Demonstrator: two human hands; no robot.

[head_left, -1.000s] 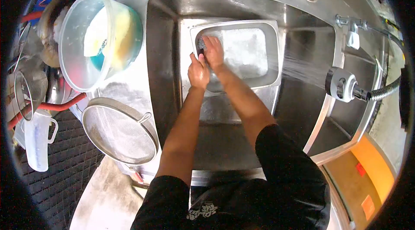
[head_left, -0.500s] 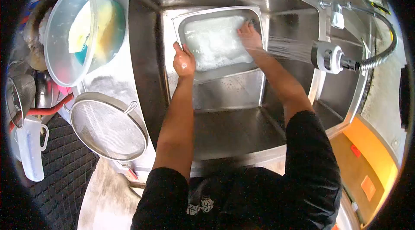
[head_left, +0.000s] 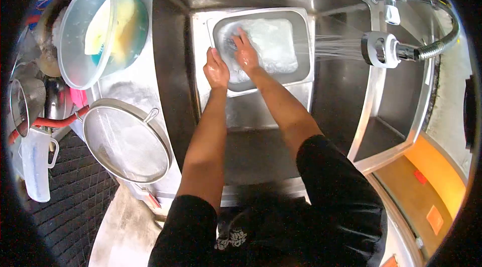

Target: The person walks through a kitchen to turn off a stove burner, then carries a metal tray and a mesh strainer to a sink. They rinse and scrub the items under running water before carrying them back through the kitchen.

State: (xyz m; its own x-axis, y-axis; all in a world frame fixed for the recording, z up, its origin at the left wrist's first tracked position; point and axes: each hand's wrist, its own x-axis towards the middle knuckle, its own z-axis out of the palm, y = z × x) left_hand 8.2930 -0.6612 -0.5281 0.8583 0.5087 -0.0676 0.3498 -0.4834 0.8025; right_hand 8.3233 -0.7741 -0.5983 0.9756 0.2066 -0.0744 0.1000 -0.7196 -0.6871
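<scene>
Head: left hand [head_left: 216, 70] grips pan [head_left: 301, 31] rim.

Half a second ago the right hand [head_left: 246, 53] was at the rectangular steel pan's [head_left: 301, 73] three o'clock edge; now it has moved to the nine o'clock end, beside the left hand [head_left: 216, 70].

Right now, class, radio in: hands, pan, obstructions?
Left hand grips pan rim. Right hand scrubs inside, soapy. Sprayer running alongside; nothing blocking.
</scene>
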